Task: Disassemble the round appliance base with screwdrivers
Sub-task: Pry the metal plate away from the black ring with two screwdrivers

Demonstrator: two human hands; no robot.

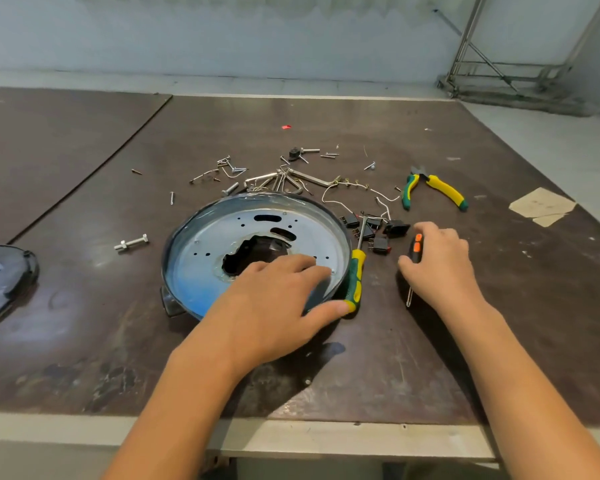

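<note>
Left hand (278,306) lies flat, fingers straight, on the round base (201,258) mid-surface (118,341), thumb maybe touching the yellow-green screwdriver (355,275) beside it. Right hand (437,265) is wrapped round a small black-orange screwdriver (415,249) just right of that; screws (230,189) and pliers (433,188) sit behind.

Worn dark-brown tabletop (430,358): round silver-blue metal base (201,258) centrally, loose steel screws (234,169) beyond it, yellow-green pliers (444,190) toward the right edge.

head cam, my only view | worn at the near table (395,133) edge | faces forward and down | close, wide-angle | base (205,244) mid-frame, wall (257,29) across top
</note>
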